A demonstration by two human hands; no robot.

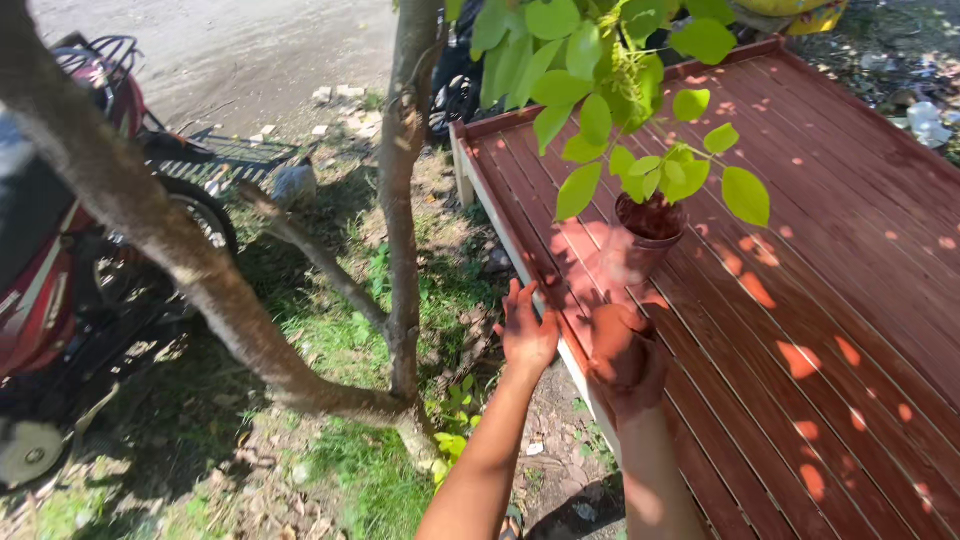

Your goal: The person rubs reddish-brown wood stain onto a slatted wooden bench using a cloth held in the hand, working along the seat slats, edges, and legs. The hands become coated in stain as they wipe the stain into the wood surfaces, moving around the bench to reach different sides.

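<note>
Reddish-brown, the plant pot (640,245) stands upright on our red slatted wooden platform (830,260), near its left edge, with soil showing at the rim. Broad green leaves (610,110) spread up and outward from it, hanging over the pot and hiding part of the platform's far end. Dappled sunlight spots the boards around it.

Our right hand (622,352) lies on the platform just in front of the pot, close to its base; whether the fingers touch the pot we cannot tell, and shadow hides how far they are spread. Our left hand (527,328) is open with fingers stretched, resting at the platform's edge, empty, a little left of the pot.

Left of the platform a forked tree trunk (400,200) rises from grass and dry leaves, and beyond it a red motorcycle (60,260) is parked.
</note>
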